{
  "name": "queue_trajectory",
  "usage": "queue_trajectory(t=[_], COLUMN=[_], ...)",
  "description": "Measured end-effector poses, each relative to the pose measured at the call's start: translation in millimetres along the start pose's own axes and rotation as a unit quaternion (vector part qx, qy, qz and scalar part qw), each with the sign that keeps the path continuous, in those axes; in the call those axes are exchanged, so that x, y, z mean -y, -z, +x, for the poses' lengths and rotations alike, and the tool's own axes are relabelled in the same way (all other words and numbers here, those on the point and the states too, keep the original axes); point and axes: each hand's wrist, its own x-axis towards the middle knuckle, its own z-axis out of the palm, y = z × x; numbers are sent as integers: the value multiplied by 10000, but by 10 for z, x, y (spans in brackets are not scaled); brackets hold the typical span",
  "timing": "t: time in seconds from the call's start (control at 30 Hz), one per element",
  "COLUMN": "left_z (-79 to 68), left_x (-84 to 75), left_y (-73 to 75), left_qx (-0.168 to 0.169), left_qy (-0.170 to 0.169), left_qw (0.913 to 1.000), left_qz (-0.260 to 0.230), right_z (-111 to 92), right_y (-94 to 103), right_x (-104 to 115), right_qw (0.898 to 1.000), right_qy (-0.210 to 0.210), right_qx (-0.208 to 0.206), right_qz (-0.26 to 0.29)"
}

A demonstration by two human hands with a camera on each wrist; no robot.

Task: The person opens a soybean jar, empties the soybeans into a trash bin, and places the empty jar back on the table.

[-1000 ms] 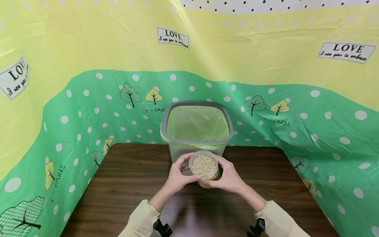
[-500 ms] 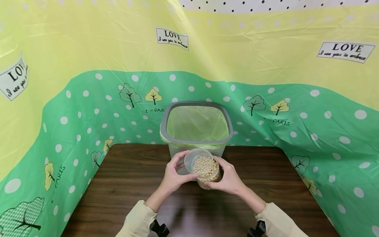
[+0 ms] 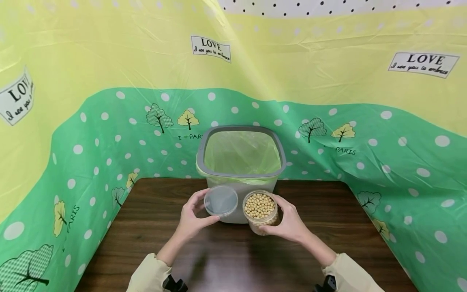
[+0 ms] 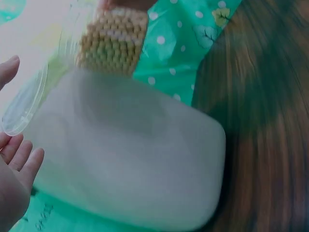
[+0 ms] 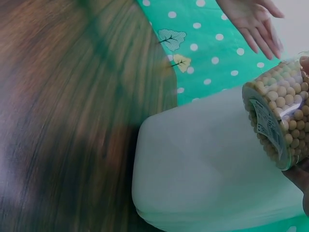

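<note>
In the head view my left hand point(image 3: 192, 217) pinches a clear round lid point(image 3: 221, 201) by its edge, thumb at the near side and fingers at the far side. Beside it, my right hand point(image 3: 290, 221) grips a clear plastic jar point(image 3: 262, 224), tilted a little, with its mouth uncovered. Round pale-yellow beans point(image 3: 260, 205), which look like soybeans, fill the jar nearly to the top. A label point(image 5: 267, 126) shows on the jar's base in the right wrist view. Lid and jar are apart, both held above the table in front of the bin.
Right behind the hands stands a pale bin point(image 3: 242, 187) with a grey rim point(image 3: 238, 175) and a green liner bag point(image 3: 242, 152). It sits at the back of the dark wooden table point(image 3: 157, 211). A patterned green and yellow curtain point(image 3: 109, 162) surrounds the table on three sides.
The lid has come off the jar and moved left with my left hand, uncovering the beans. My right hand has shifted slightly right with the jar.
</note>
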Motion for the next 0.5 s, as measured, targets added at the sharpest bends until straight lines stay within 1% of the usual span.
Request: queue_trajectory(t=[0.07,0.1,0.23,0.27,0.37,0.5], left_z=[-26,-42,-125,-153,-252,-409], left_x=[-37,-16,155,214,477,820], left_y=[67,104,260,299,425,568], left_qx=[-94,-141,-343,-385,-494,-513], left_qy=[109,190,546,652,1004,1578], left_qw=[9998,9995,9970,9960,9920,9826], left_qz=[162,212,429,470,591,833], right_z=[-21,-36,-110,-127,-157,-182], right_y=[-5,-13,-52,-57,-48,-36], right_x=[-65,-121,-355,-397,-432,-439], right_qw=[10000,9999,9999,10000,9999,9997], right_qy=[68,108,86,35,-63,-76], right_qx=[-57,-84,-56,-25,57,57], right_qz=[22,23,23,37,101,210])
